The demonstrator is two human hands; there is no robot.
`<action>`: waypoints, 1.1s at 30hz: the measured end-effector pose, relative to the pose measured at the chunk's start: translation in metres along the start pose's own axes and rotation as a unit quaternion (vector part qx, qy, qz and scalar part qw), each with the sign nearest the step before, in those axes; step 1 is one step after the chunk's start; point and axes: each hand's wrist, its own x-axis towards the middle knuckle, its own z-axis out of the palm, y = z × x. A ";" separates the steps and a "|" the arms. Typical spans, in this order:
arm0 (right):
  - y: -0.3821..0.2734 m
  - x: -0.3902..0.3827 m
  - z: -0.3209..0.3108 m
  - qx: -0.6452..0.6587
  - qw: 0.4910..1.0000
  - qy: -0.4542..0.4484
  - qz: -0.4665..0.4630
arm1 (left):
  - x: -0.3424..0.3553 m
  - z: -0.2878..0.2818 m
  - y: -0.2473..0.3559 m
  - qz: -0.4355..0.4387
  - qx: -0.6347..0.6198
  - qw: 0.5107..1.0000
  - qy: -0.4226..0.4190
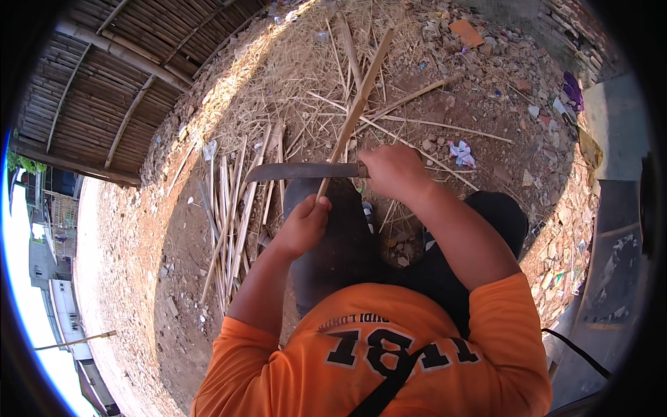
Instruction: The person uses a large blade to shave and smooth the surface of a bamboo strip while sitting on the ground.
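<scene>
My right hand (393, 169) is closed round the handle of a machete (299, 171), whose dark blade points left. The blade lies across a long bamboo strip (361, 97), near its lower end. My left hand (308, 221) grips that lower end just below the blade, over my left knee. From there the strip slants up and away to the right, widening toward its far end. My right fingers partly hide the handle.
A bundle of split bamboo strips (231, 215) lies on the ground to my left. More loose strips (417, 94) cross ahead among shavings. Rubble and a crumpled white wrapper (461, 154) lie to the right. A bamboo-slat wall (90, 97) stands at the upper left.
</scene>
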 end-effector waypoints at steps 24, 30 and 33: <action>0.026 -0.002 0.004 0.022 0.997 -0.030 0.066 | -0.002 -0.003 -0.001 -0.043 -0.127 0.989 0.057; 0.041 -0.004 -0.014 0.040 0.997 -0.062 0.038 | -0.002 -0.014 -0.006 -0.022 -0.167 0.986 -0.009; 0.050 -0.005 -0.009 0.135 0.981 -0.136 0.039 | 0.001 -0.019 -0.006 -0.036 -0.162 0.985 -0.045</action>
